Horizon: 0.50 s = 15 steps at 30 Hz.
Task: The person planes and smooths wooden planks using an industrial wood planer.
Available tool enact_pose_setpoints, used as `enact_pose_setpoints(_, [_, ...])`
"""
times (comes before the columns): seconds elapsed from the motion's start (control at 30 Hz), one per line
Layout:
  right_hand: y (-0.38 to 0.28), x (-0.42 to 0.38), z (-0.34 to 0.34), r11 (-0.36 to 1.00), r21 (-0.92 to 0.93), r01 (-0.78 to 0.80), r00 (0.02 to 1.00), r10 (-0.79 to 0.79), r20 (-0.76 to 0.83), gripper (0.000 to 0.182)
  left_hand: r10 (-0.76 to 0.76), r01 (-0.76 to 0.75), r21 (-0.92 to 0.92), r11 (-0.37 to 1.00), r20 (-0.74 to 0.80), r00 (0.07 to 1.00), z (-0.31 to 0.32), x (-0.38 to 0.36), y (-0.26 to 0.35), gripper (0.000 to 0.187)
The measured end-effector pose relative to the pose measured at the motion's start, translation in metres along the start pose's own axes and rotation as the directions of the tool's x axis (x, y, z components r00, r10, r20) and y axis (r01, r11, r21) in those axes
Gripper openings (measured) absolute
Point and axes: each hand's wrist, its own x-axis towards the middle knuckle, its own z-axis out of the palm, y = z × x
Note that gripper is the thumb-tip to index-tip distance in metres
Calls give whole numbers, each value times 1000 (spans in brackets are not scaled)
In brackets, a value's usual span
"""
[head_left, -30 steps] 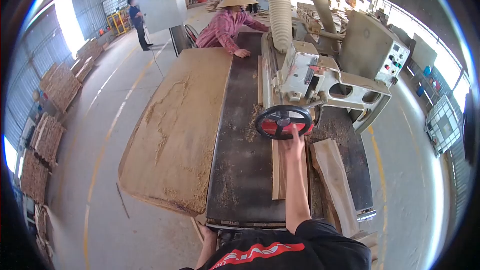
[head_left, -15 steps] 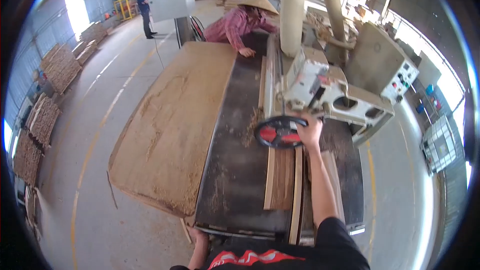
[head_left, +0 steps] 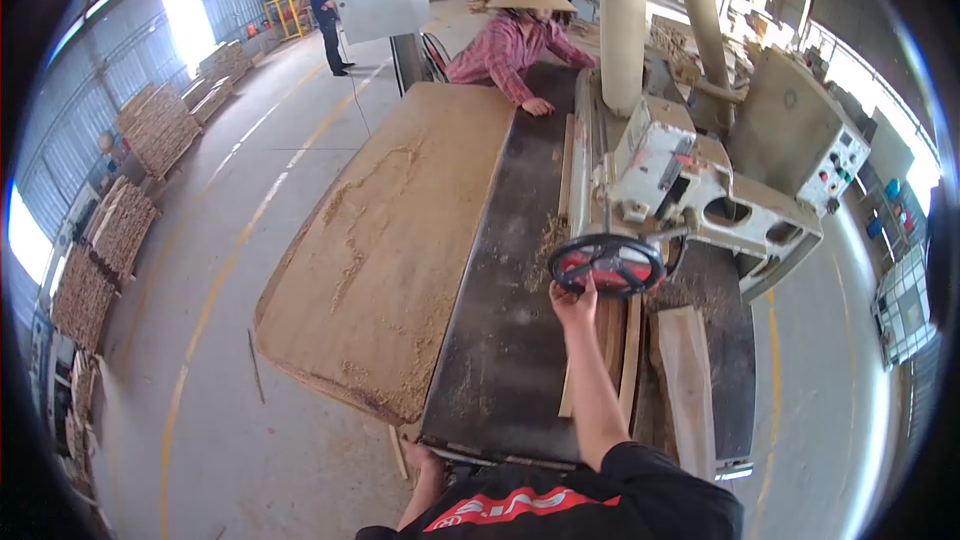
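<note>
Open room left of handwheel (head_left: pixel 607 265)

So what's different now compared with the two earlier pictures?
The right hand has moved around the handwheel: from low on the wheel to its right side half a second ago, and now to its lower left. Whether it let go on the way cannot be told. The left hand stayed near the slab's near corner, and the co-worker's hand on the dark table.
</note>
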Motion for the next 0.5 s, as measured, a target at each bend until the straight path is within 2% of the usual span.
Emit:
enact_pose_setpoints(0.03, [-17,-7,-17,980,-183,-73,997,73,-4,30,21,-20,78,997,-14,1000,-6,6,-2,72])
enact_pose_setpoints(0.07, [-36,-22,-26,926,-367,86,995,-59,83,27,64,-66,117,991,18,998,-10,16,-7,70])
enact_pose_setpoints(0.1, [-59,-25,-38,805,-501,319,945,-230,233,31,105,-112,155,982,55,993,-12,29,-15,68])
enact_pose_setpoints(0.13, [-74,-54,-17,765,-444,467,883,-377,278,40,91,-103,140,985,90,992,-14,24,-12,66])
enact_pose_setpoints(0.17, [-89,-85,8,657,-434,617,787,-500,362,48,77,-92,125,988,124,989,-15,17,-8,63])
enact_pose_setpoints(0.2, [-108,-77,16,466,-413,783,622,-613,487,53,12,-22,63,998,154,988,2,-19,17,60])
enact_pose_setpoints(0.23, [-130,-76,20,378,-501,778,625,-543,561,58,7,-18,54,998,193,981,-1,-20,17,58])
enact_pose_setpoints(0.27, [-145,-88,39,222,-547,807,580,-475,662,59,2,-12,45,999,231,973,-4,-22,17,56])
enact_pose_setpoints(0.33, [-166,-104,79,-151,-584,797,528,-295,796,59,102,-140,92,986,333,937,-20,38,-21,55])
enact_pose_setpoints(0.37, [-164,-134,112,-241,-615,750,591,-171,788,58,56,-94,117,989,298,953,-26,37,-21,55])
enact_pose_setpoints(0.4, [-163,-136,127,-467,-459,755,480,-82,873,57,15,-52,134,990,260,965,-26,38,-21,54])
enact_pose_setpoints(0.43, [-157,-141,141,-615,-399,680,492,-21,870,49,-18,-13,142,990,220,975,-24,41,-16,54])
enact_pose_setpoints(0.47, [-152,-138,144,-676,-382,630,497,-27,867,46,-190,197,16,980,359,914,-37,73,-23,53])
enact_pose_setpoints(0.5, [-148,-133,148,-730,-360,581,498,-31,867,43,-199,224,-18,974,389,899,-56,96,-35,53])
